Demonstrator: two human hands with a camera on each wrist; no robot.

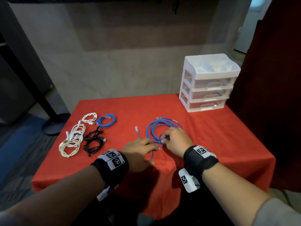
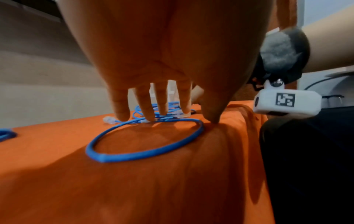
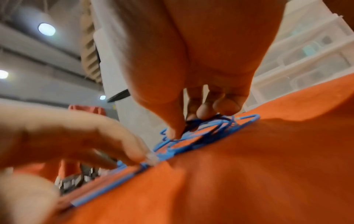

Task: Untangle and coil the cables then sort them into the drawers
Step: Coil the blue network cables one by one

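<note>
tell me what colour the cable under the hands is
Blue cable, clearest in the head view.

Table under red cloth [image 1: 211,141]. White plastic three-drawer unit [image 1: 208,82] at far right corner. Loose blue network cable coil [image 1: 162,126] mid-surface. Near left edge: small blue coil [image 1: 106,120], white cable coils [image 1: 73,137], black cable bundles [image 1: 93,141].

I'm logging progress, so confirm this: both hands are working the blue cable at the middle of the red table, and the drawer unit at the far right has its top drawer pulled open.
One thing is wrong: the head view shows all three drawers of the drawer unit shut. The rest holds: the left hand and right hand are on the blue cable.
</note>
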